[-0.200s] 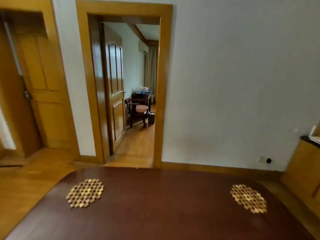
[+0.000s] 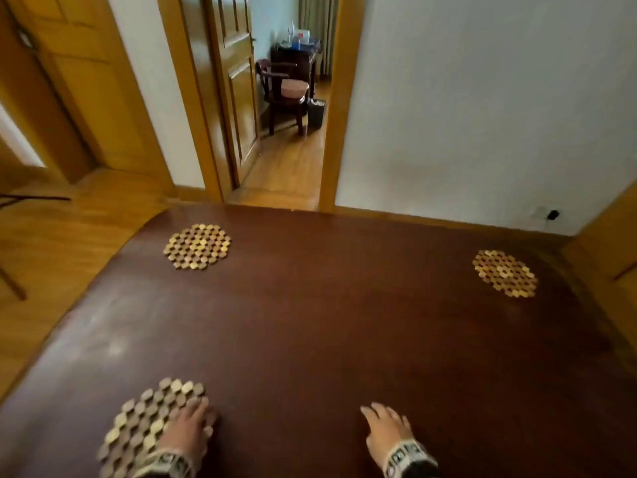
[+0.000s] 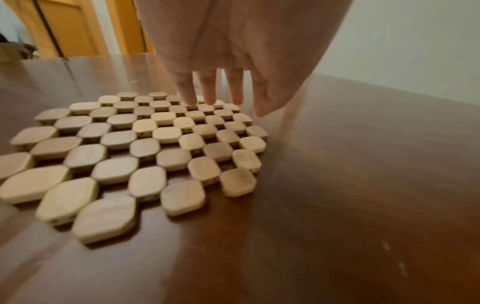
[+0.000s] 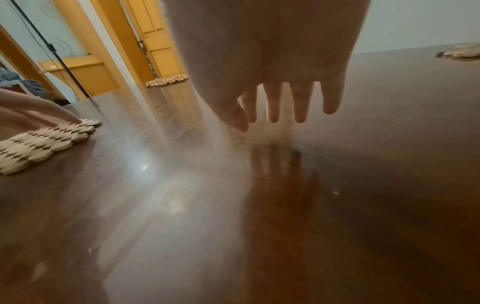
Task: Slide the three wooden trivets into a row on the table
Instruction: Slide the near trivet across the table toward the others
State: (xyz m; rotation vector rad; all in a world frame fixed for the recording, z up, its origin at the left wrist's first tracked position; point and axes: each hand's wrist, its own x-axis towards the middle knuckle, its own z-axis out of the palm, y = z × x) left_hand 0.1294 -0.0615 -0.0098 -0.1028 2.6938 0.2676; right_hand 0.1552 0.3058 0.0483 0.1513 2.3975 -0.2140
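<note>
**Near trivet under the left hand — press flat and push it up into line**

The left hand (image 2: 188,430) lies on the near wooden trivet (image 2: 151,426) at about 7 o'clock on the dark wooden table (image 2: 327,339), fingers straight and a little spread. In the left wrist view the fingertips (image 3: 191,100) come down on the far part of the mat; whether the palm also bears on it cannot be told. Nothing is curled round or pinched. The right hand (image 2: 387,431) is at about 5 o'clock, fingers extended and apart, holding nothing; the right wrist view suggests it hovers just above the tabletop, though contact is hard to judge.

The other two mats sit well apart: the far-left trivet (image 2: 197,246) at about 11 o'clock and the far-right trivet (image 2: 505,273) at about 2 o'clock. They already form a rough line across the far side, so the likely step is to bring the near one up between them, toward 12 o'clock.

To do it well, I would keep the pressure spread over several of the linked wooden tiles — the lattice looks jointed and may buckle or skew if pushed from one edge. The polished top looks slick, so light downward force should do. The free right hand could steady or fetch the far-right mat inward.
</note>
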